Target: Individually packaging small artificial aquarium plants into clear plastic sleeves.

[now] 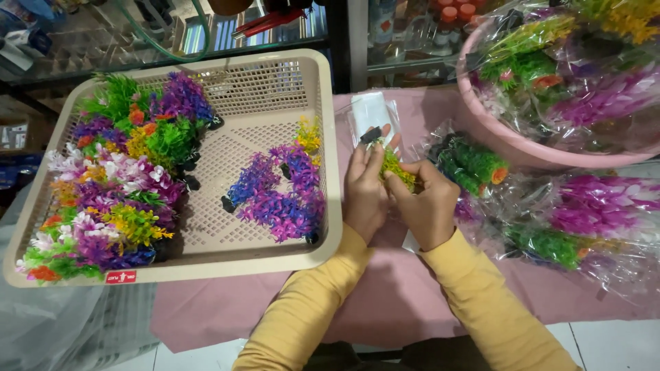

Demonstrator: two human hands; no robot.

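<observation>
Here we had both hands together over the pink cloth of the bench [385, 302], just right of the beige perforated tray [275, 89]. Our left hand [363, 189] was curled about a small yellow-green plastic plant [395, 167], thumb and fingers pinching its stem near a small black base piece [370, 135] at the far end. Our right hand [427, 203] was closed around the near end of the same plant, fingers bent tight on the foliage. A clear wrapper [371, 113] lay just beyond our fingers.

We judged the main risk to be the little plant slipping or its fronds bending, since both grips sat on soft plastic leaves and not on anything rigid. The black piece could also pop loose and drop among the wrappers.

Room was tight. The tray's right rim stood just beside our left wrist, with purple plants [278, 196] lying close inside it and a dense multicoloured pile [117, 172] on its left side. On the right, wrapped green and magenta plants [550, 220] crowded the cloth, and the pink basin [522, 148] full of more packets stood at the far right. The only bare cloth lay near us, beneath our yellow sleeves [309, 309].
</observation>
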